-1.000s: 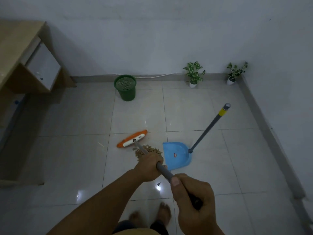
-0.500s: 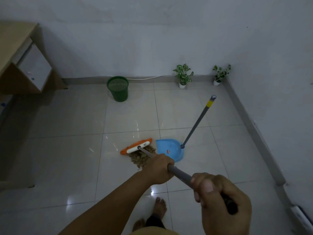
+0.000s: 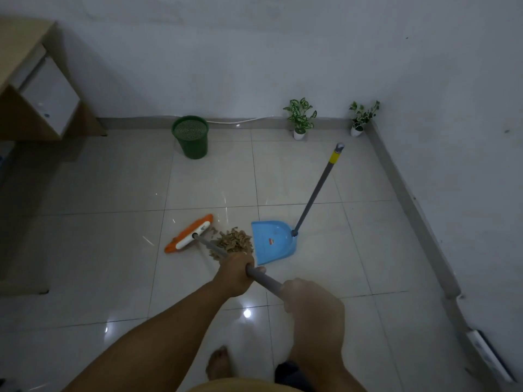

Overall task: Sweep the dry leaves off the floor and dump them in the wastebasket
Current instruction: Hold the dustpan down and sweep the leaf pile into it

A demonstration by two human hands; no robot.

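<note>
A pile of dry brown leaves (image 3: 234,242) lies on the tiled floor between the orange and white broom head (image 3: 189,233) and the blue dustpan (image 3: 273,241). The dustpan stands alone with its long grey handle (image 3: 317,190) tilted up to the right. My left hand (image 3: 237,274) grips the broom's grey shaft lower down. My right hand (image 3: 311,305) grips it higher up, nearer to me. The broom head rests on the floor left of the leaves. A green mesh wastebasket (image 3: 192,136) stands by the far wall.
A wooden desk with a white drawer unit (image 3: 42,89) fills the left corner. Two small potted plants (image 3: 300,118) (image 3: 360,120) and a white cable run along the far baseboard. The right wall's baseboard (image 3: 410,205) borders the floor. My bare foot (image 3: 218,363) shows below.
The broom head has swung left, away from the leaf pile, which now lies uncovered beside the dustpan's mouth. My right hand has come closer to my left on the shaft.
</note>
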